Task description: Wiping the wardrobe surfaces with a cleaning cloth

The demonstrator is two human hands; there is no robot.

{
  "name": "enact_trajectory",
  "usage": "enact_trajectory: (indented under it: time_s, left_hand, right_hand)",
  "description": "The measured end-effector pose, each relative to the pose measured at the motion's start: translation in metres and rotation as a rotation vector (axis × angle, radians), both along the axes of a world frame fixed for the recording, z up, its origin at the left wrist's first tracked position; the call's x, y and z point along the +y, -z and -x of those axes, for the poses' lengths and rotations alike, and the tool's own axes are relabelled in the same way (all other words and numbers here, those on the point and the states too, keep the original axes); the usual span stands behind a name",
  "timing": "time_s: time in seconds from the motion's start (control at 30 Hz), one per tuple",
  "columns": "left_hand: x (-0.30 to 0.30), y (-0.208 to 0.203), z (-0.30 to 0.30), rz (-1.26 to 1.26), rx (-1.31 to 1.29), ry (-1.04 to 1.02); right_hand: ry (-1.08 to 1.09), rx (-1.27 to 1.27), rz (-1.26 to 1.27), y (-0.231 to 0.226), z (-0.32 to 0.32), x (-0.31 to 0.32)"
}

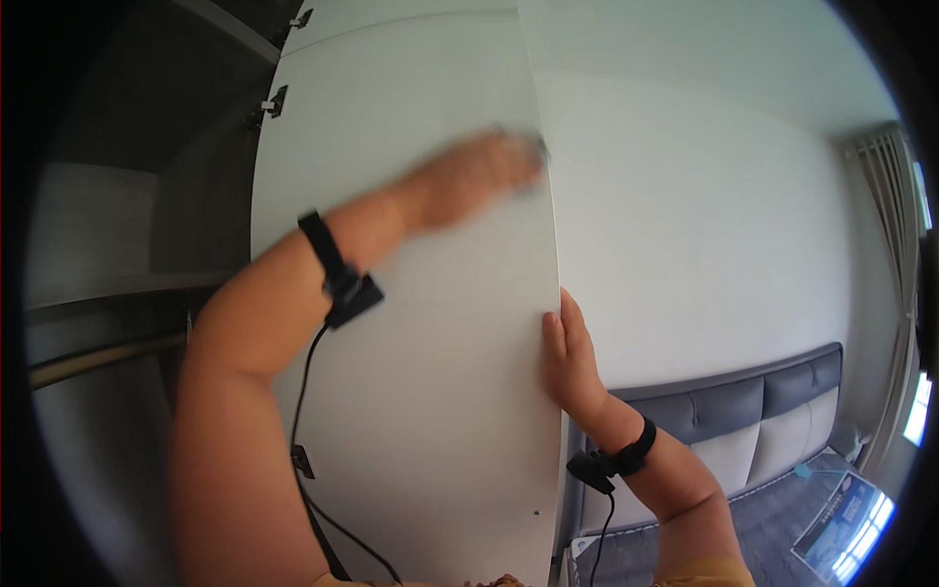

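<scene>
A tall white wardrobe door (421, 352) stands swung out in front of me. My left hand (474, 176), smeared by motion, is against its upper face near the free edge. A dark grey, cloth-like thing (536, 152) shows at its fingertips, too blurred to name surely. Lower down, my right hand (572, 357) grips the door's free edge, its thumb on the front face and other fingers partly hidden by the edge. Metal hinges (276, 102) join the door to the wardrobe at the left.
The dark open wardrobe (108, 215) has a shelf (117, 290) and a hanging rail (108, 360). At right, a bed with a grey padded headboard (724, 401) stands against the white wall (685, 225). A printed plastic package (843, 528) lies on the mattress. Cables hang from both wrist straps.
</scene>
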State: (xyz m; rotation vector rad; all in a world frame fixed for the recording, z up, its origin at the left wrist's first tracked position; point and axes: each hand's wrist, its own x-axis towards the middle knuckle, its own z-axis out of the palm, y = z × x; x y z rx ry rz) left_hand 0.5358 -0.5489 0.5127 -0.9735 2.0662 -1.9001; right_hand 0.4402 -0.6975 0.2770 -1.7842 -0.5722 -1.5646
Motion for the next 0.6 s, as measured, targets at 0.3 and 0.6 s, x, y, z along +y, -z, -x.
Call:
enact_trajectory:
  time_s: [0.3,0.6]
  left_hand:
    - [0.031,-0.201,-0.046,0.826,0.607,-0.167]
    - [-0.054,-0.217,0.014,0.653,0.442,-0.053]
  right_hand:
    - [-0.045,0.040,-0.050,0.004,0.003,0.000]
    - [-0.074,0.032,-0.011,0.003,0.010,0.008]
